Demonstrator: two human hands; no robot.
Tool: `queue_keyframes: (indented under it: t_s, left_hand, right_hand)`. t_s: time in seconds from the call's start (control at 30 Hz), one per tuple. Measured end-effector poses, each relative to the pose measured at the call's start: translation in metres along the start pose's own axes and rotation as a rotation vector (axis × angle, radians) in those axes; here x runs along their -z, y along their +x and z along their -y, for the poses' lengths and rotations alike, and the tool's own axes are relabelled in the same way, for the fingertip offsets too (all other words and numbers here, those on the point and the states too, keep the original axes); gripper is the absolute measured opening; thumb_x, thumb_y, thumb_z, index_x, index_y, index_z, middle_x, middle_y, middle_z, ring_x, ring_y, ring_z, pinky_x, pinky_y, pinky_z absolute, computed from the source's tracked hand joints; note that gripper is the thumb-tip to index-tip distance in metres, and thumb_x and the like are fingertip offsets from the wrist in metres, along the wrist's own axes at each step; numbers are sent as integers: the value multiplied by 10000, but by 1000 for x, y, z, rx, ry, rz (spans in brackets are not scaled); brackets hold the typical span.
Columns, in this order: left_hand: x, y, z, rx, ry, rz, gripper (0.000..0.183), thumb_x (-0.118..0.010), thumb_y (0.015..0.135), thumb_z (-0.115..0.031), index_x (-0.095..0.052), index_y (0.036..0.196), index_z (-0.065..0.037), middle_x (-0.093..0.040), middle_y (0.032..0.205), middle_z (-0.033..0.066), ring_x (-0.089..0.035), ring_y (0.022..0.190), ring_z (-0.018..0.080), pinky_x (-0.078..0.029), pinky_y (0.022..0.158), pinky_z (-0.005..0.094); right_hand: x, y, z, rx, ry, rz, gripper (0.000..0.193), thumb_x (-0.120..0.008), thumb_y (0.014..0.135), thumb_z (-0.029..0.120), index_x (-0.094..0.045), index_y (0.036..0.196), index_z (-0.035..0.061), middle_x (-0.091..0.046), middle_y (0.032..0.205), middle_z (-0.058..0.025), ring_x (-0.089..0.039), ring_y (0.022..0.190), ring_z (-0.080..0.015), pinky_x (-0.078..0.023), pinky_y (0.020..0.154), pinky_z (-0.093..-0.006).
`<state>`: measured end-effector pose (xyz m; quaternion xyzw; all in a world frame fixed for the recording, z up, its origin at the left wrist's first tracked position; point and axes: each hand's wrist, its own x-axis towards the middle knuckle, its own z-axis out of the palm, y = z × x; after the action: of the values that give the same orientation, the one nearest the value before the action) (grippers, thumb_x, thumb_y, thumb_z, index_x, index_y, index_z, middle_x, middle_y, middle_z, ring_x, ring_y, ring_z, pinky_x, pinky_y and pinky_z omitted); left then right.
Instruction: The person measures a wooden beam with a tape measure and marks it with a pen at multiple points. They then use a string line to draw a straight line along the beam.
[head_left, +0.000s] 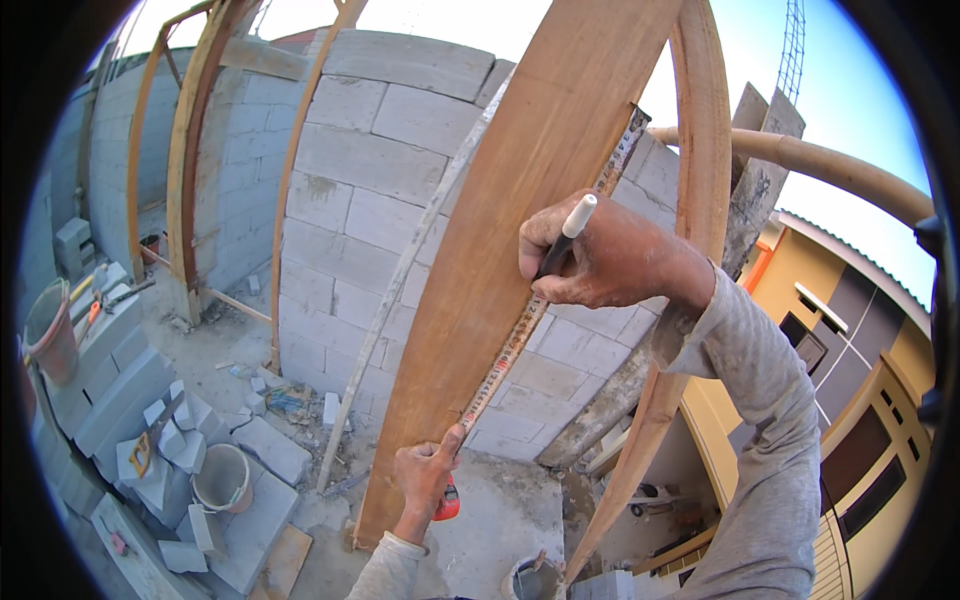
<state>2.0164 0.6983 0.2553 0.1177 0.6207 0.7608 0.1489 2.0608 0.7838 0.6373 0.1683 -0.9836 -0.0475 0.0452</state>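
A wide brown wooden plank (500, 220) slants up in front of me. Along its right edge lies the pulled-out blade of a tape measure (502, 366), whose red case shows beneath my left hand (426, 476). That hand is closed round the tape measure near the plank's lower end, the thumb on the blade. Farther up, my right hand (622, 252) grips a dark marker (571, 231) with a white end pointing upward. Its fingers rest at the plank's edge beside the blade and cover part of it. The marker's tip is hidden by the fingers.
A grey block wall (345, 200) stands behind the plank. Upright timber (702, 130) is close on the right, with a round pole (840, 165) crossing beyond. Lower left are a bucket (222, 478), a handsaw (141, 452) and several loose blocks (272, 448).
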Motion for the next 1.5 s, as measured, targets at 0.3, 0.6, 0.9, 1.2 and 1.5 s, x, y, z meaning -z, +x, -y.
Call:
queue_keyframes:
  t_s: [0.3,0.6,0.9,1.2,1.5]
  left_hand:
    - [0,2,3,7,39,0,626,-785,851,-532,-669,559,10,-621,524,65,-585,468,98,-437,454,262]
    - [-1,1,1,18,17,8,644,-782,848,-541,-679,543,17,-609,499,53,-558,452,94,-437,471,273]
    - [-1,5,8,-9,42,12,679,-761,852,-554,-687,574,61,-618,504,77,-553,453,116,-446,483,317]
    - [-1,4,7,-5,56,0,639,-774,857,-514,-691,591,61,-613,506,74,-579,461,130,-451,482,311]
    - [-2,2,4,-15,-29,9,596,-790,871,-452,-654,562,39,-601,518,68,-589,464,124,-433,443,289]
  right_hand:
    - [-4,0,4,-17,107,-91,95,-739,821,48,-655,825,4,-689,740,-71,-679,687,-146,-551,646,-285]
    - [74,-42,0,41,-40,-714,112,-738,900,132,-659,917,55,-635,784,15,-630,733,-50,-525,658,-232]
    - [98,-42,-17,-120,-154,-824,150,-739,900,170,-677,940,40,-692,825,-26,-684,795,-108,-558,749,-273]
    - [101,-35,-12,-186,-148,-722,148,-739,927,144,-656,974,30,-673,869,-26,-684,835,-100,-576,798,-268]
    - [97,-33,-7,-98,-185,-791,130,-739,896,130,-683,898,12,-704,772,-47,-695,727,-117,-567,682,-267]
